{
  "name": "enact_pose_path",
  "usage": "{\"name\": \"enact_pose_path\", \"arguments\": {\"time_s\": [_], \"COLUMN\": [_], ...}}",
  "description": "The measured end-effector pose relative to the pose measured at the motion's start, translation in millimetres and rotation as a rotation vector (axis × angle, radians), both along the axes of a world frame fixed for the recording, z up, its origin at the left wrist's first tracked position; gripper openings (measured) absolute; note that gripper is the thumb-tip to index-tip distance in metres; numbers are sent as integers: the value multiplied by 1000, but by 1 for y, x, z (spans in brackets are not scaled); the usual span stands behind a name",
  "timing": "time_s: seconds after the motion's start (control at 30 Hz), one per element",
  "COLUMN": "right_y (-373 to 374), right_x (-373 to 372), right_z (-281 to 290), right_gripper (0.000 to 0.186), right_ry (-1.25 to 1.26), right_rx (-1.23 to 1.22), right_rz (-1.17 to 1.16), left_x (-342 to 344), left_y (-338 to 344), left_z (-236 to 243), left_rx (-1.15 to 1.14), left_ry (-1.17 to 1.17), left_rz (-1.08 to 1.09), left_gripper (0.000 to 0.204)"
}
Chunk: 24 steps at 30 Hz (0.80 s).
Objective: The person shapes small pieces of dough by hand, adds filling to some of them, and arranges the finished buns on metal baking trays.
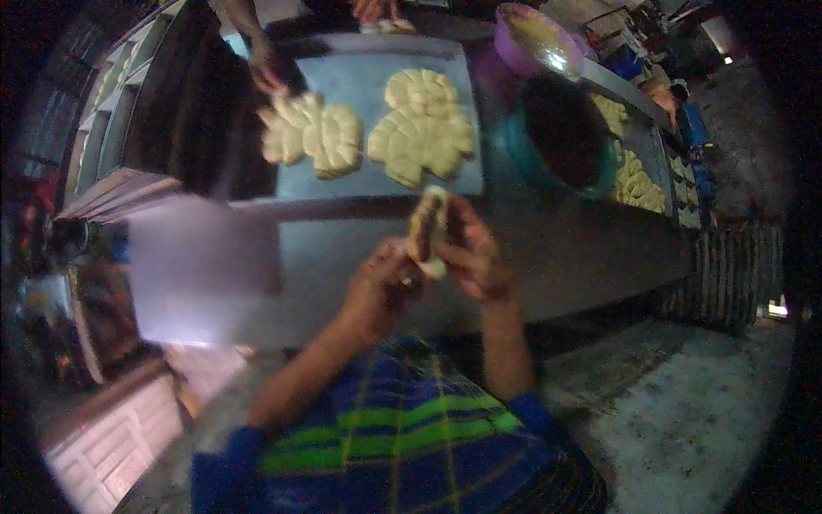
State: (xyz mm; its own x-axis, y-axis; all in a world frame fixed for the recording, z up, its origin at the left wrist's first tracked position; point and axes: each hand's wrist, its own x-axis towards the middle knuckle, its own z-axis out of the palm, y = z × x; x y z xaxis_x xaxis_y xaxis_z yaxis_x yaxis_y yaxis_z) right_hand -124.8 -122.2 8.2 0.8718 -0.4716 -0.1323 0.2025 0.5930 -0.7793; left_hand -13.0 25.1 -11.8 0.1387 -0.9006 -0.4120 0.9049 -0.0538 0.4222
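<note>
Over the near part of the table, a piece of pale dough with a dark filling along its middle is held between my two hands. My left hand grips its lower left side, fingers bent against it. On the other side, my right hand has its fingers and thumb curled round the dough. Just beyond lies a metal tray with a left group of dough pieces and a larger right group of dough pieces. Some blur hides the finer shape of the held dough.
A co-worker's hand reaches to the left dough group; another person's hand is at the far edge. A turquoise tub with dark contents and a purple bowl stand right of the tray. More dough lies farther right.
</note>
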Motion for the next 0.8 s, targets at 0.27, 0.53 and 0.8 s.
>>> {"name": "enact_pose_path", "arguments": {"time_s": [0.27, 0.53, 0.8], "right_y": [28, 41, 27], "right_x": [1, 8, 24], "right_z": [-35, 12, 61], "right_gripper": [49, 36, 24], "right_ry": [-2, 255, 351], "right_rx": [49, -1712, -1298], "right_rz": [-238, -167, 36], "left_x": [12, 33, 56], "left_y": [9, 8, 32], "left_z": [-16, 16, 35], "left_rx": [-90, 24, -82], "left_ry": [-244, -295, -718], "left_rz": [175, 260, -79], "left_gripper": [34, 25, 18]}}
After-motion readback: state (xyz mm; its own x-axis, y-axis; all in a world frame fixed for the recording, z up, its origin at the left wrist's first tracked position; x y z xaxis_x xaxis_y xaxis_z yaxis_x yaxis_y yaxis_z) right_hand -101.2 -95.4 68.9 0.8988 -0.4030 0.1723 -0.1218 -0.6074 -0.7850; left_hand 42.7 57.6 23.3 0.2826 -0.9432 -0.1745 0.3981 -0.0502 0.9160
